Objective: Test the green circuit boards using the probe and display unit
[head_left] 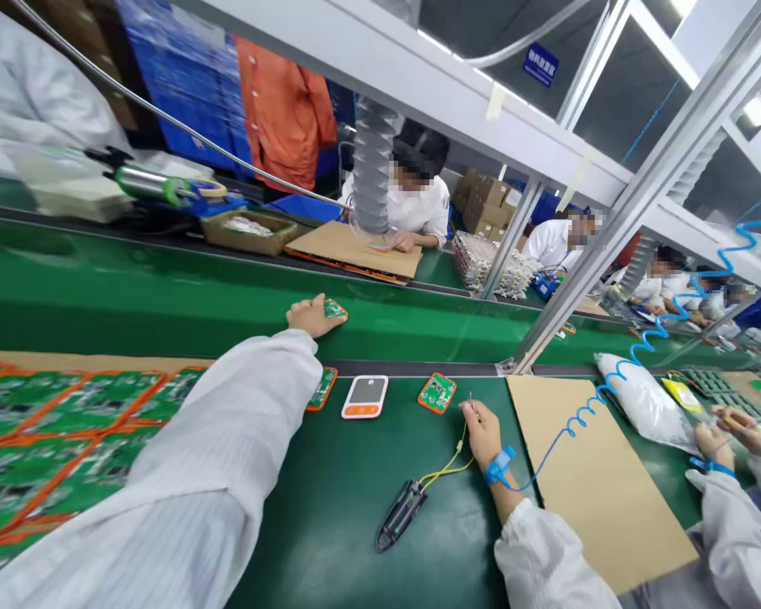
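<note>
While left grip (310, 316) pinches PCB (336, 309) between thumb and finger, right grip (484, 433) pinching probe (471, 397)

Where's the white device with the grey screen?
In the head view, the white device lies below centre, slightly left, on the green tabletop between two circuit boards.

The desk (330, 516) has a smooth dark green top, with a broad spread of green circuit boards in orange frames (95, 402) along its left side. By its far edge lie, from left to right, a partly hidden orange-bordered green board (322, 388), a white rectangular device with grey screen and orange strip (365, 396), and a squarish green circuit board with orange border (437, 393). Toward the near edge rests an oblong black plastic case (398, 518) with yellow wires (442, 470), left of a flat brown cardboard sheet (583, 457).
</note>
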The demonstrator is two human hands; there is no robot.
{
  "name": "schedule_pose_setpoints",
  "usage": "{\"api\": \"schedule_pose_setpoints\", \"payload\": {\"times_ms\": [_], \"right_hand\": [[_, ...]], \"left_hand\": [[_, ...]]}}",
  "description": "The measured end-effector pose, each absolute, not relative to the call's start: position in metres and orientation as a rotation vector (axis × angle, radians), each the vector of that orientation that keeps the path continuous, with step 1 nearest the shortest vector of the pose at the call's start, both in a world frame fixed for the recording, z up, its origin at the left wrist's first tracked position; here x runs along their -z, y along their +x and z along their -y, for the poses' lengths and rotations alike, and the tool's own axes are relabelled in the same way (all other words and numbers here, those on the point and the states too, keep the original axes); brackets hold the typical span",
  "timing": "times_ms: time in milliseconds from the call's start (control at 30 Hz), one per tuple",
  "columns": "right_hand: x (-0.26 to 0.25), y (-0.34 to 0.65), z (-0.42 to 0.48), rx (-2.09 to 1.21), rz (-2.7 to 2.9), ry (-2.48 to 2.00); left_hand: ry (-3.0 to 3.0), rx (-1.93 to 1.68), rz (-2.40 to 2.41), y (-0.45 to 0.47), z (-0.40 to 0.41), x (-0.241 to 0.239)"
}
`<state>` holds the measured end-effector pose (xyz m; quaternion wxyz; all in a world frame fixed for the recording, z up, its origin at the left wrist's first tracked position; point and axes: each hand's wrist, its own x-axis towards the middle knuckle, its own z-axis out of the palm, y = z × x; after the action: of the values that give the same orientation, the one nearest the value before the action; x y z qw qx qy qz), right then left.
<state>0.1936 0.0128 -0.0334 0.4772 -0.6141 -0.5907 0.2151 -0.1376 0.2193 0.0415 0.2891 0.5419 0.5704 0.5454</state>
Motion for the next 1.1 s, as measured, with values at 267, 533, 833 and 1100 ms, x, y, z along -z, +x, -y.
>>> {"api": "schedule_pose_setpoints", "payload": {"times_ms": [267,533,833,1100], "right_hand": [[0.031,0.196,-0.012,-0.536,1.415,-1.48],[0.024,0.193,-0.005,-0.529,1.431,-1.47],[0.018,0.174,-0.002,-0.292,1.575,-1.561],[0.01,0.172,0.002,-0.308,1.593,-1.595]], "left_hand": [[0.904,-1.497,-0.937,-0.076,-0.193,-0.078],[1.108,-1.546,-1.021,0.024,-0.064,-0.029],[1.367,-1.475,-1.181,0.045,-0.034,-0.001],[1.421,-1.411,-1.184,0.047,-0.029,0.003]]}}
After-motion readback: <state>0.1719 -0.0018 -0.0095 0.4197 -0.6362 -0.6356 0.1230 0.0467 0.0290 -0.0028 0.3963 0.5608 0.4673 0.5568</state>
